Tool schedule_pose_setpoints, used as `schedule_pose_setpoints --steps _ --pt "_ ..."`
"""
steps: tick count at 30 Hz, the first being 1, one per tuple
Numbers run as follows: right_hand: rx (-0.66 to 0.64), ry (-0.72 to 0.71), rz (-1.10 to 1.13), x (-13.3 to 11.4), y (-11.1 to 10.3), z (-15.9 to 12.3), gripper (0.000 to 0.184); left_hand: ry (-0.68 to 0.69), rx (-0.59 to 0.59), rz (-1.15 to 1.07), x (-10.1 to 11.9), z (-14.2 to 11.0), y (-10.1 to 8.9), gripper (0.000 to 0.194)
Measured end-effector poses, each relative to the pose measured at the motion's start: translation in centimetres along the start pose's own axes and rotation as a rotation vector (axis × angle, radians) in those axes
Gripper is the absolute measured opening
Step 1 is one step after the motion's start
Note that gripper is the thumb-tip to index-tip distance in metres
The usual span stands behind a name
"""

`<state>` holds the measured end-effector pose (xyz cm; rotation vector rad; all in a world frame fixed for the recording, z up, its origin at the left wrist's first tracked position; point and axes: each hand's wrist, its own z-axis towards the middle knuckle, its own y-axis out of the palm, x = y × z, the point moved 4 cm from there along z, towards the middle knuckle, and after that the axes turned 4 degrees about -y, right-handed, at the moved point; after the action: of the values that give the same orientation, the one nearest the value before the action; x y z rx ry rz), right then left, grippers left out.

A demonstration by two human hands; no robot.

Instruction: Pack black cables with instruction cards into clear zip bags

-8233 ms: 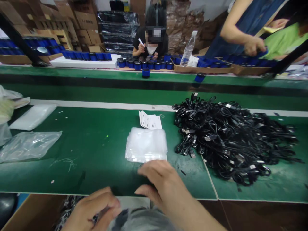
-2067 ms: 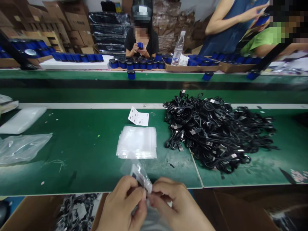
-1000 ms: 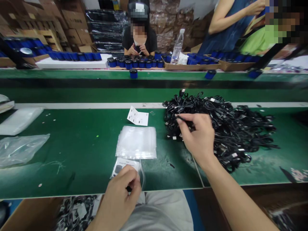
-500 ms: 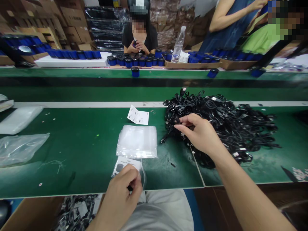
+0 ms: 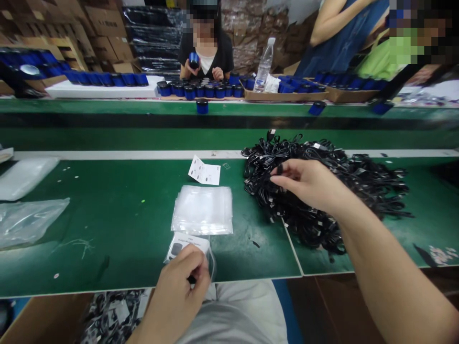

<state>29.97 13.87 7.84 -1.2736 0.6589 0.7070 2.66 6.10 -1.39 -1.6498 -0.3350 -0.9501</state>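
Observation:
My left hand (image 5: 186, 282) is closed at the near table edge, pinching a clear plastic bag with a printed leaflet (image 5: 184, 242) in it. Something dark shows between its fingers, too covered to make out. My right hand (image 5: 304, 184) is over the left part of a heap of coiled black USB cables (image 5: 322, 210). A small black cable end (image 5: 280, 169) is pinched between its thumb and fingers; the rest blends into the heap. Ahead of my left hand lies a stack of clear plastic bags (image 5: 202, 210), with a folded leaflet (image 5: 206, 172) behind it.
On the left lie larger plastic bags (image 5: 32, 222). A box of bagged items (image 5: 116, 313) stands below the table edge. Across the bench are rows of blue jar-like items (image 5: 190, 91), a water bottle (image 5: 264, 67) and several people.
My right hand has shifted slightly right and away from me over the cables. My left hand stays nearly still. Across the bench, a person now holds up a blue item.

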Motion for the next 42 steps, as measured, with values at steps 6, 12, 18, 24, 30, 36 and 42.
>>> schedule_pose_setpoints --steps 6,12,18,24,30,36,42 --pt "-0.132 -0.017 -0.082 0.7 0.0 0.6 0.028 -0.005 -0.003 0.011 -0.1 0.0 0.0 0.025" --pt "-0.387 0.066 -0.312 0.5 0.1 0.8 0.041 0.001 0.008 0.004 0.1 -0.1 -0.1 0.024" --pt "-0.311 -0.016 -0.317 -1.1 -0.4 1.6 0.038 0.011 0.015 0.015 0.1 0.0 -0.1 0.026" --pt "-0.044 -0.14 -0.501 -2.0 -0.9 2.7 0.029 0.025 0.021 0.037 -0.1 0.0 0.0 0.025" --pt "-0.045 -0.068 -0.217 -0.5 -0.9 3.2 0.022 0.031 0.021 0.057 -0.2 -0.1 0.0 0.025" --pt "-0.144 0.1 0.275 1.0 -0.6 3.1 0.021 0.037 0.015 0.058 -0.2 0.1 0.1 0.025" --pt "-0.176 0.157 0.56 1.2 -0.1 2.4 0.034 0.032 0.019 0.087 -0.1 0.1 0.0 0.025"
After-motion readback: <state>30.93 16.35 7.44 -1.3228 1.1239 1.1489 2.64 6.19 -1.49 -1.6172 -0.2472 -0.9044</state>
